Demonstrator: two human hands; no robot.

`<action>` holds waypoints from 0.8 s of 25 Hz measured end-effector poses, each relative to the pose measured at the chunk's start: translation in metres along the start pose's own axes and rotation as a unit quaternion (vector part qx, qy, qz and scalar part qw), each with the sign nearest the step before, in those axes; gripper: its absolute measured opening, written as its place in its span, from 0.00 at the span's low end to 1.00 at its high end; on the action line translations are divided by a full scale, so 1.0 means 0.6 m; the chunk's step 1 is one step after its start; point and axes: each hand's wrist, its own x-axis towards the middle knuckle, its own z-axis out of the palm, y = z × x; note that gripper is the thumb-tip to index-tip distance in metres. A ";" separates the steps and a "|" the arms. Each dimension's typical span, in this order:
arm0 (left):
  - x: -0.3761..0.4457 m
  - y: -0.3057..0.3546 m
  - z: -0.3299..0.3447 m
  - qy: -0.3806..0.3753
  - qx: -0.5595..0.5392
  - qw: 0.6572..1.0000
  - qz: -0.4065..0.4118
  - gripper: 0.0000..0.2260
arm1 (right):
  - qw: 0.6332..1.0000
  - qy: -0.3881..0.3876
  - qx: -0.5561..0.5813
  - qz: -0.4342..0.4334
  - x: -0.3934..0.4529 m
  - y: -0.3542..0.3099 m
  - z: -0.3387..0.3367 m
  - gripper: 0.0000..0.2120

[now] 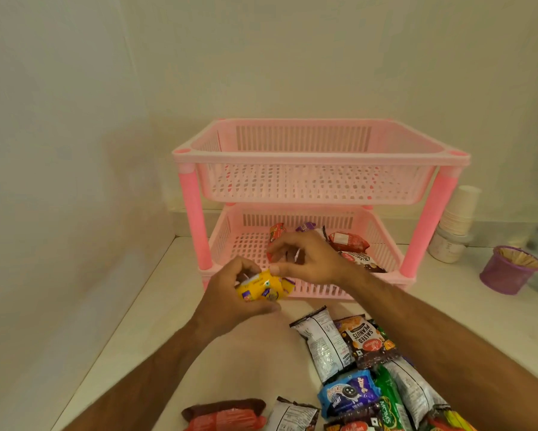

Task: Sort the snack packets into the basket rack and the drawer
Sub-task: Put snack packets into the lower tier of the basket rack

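Observation:
A pink two-tier basket rack point(320, 160) stands against the wall. Its top basket holds nothing; its lower basket point(246, 241) holds several packets, among them a red one point(348, 241). My left hand point(239, 297) grips a yellow snack packet point(263, 287) just in front of the rack's lower left corner. My right hand point(308, 259) reaches over the lower basket's front rim, pinching a small dark packet point(292, 255) with curled fingers. A pile of snack packets point(364, 368) lies on the counter under my right forearm. No drawer is in view.
A stack of paper cups on a white tub point(457, 219) and a purple cup of wooden sticks point(510, 269) stand right of the rack. A wall runs along the left side of the white counter point(174, 306). More packets point(227, 415) lie at the near edge.

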 end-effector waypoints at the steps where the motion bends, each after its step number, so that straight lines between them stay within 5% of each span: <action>1: 0.003 0.004 0.004 0.033 -0.006 0.999 0.023 0.27 | 1.000 -0.030 0.000 -0.009 -0.003 -0.010 0.008 0.21; 4: 0.008 0.004 0.006 0.068 -0.001 0.997 0.044 0.31 | 0.998 -0.064 -0.011 -0.014 -0.009 -0.024 0.025 0.22; 7: 0.001 -0.011 -0.009 0.015 -0.010 0.999 -0.040 0.41 | 0.999 -0.044 0.026 0.019 -0.009 -0.018 0.022 0.23; 9: -0.005 -0.026 -0.032 -0.059 0.050 0.992 -0.102 0.37 | 0.994 0.026 0.081 0.062 0.001 -0.006 0.009 0.22; 11: -0.015 -0.036 -0.054 -0.249 0.128 0.946 -0.167 0.33 | 0.984 0.111 0.082 0.117 0.019 0.012 -0.003 0.22; 14: -0.037 -0.041 -0.054 -0.508 0.267 0.791 -0.213 0.33 | 0.975 0.146 0.016 0.168 0.057 0.045 0.000 0.25; 16: -0.049 -0.048 -0.037 -0.559 0.324 0.738 -0.194 0.28 | 0.973 0.142 0.005 0.183 0.085 0.061 0.020 0.25; 20: -0.050 -0.060 -0.024 -0.576 0.307 0.724 -0.224 0.23 | 0.971 0.124 0.013 0.205 0.141 0.073 0.068 0.19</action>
